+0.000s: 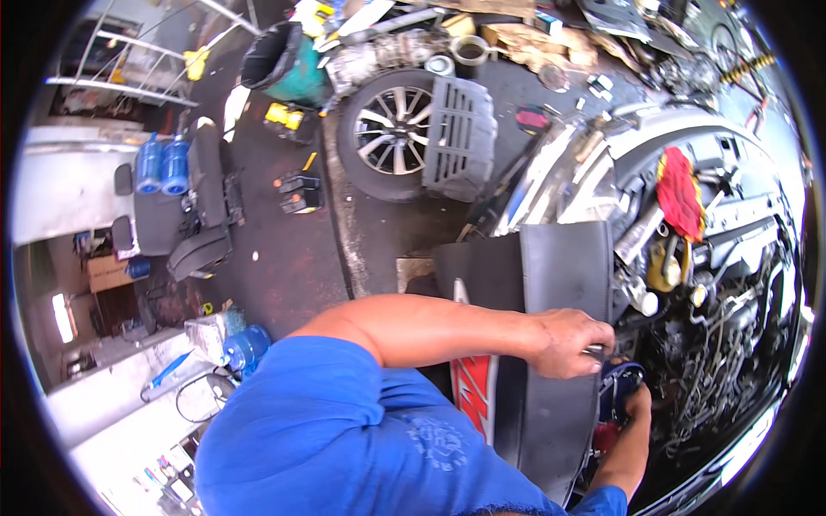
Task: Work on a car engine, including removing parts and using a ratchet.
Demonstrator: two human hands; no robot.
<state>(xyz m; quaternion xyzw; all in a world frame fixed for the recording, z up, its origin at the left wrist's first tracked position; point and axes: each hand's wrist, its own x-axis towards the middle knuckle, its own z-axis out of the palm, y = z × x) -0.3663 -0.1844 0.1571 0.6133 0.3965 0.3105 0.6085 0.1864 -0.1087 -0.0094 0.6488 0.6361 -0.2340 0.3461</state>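
Note:
My left hand [575, 344] is closed in a fist above the edge of a dark fender cover [564, 292], with a small shiny metal end showing between the fingers. What it belongs to is mostly hidden. Lower down, inside the engine bay [718, 361], my right hand [638, 401] has its fingers curled against a dark blue rounded part [618, 378]. Whether they grip that part cannot be made out. Beneath my left forearm, a red and white graphic [475, 391] shows on the cover.
A red cloth [680, 193] and a yellowish container [662, 265] lie in the bay beyond my hands. A wheel [391, 133] and a grey slotted panel [460, 138] are on the floor. Farther left are a car seat [163, 215], blue water jugs [162, 165] and a bin [288, 69].

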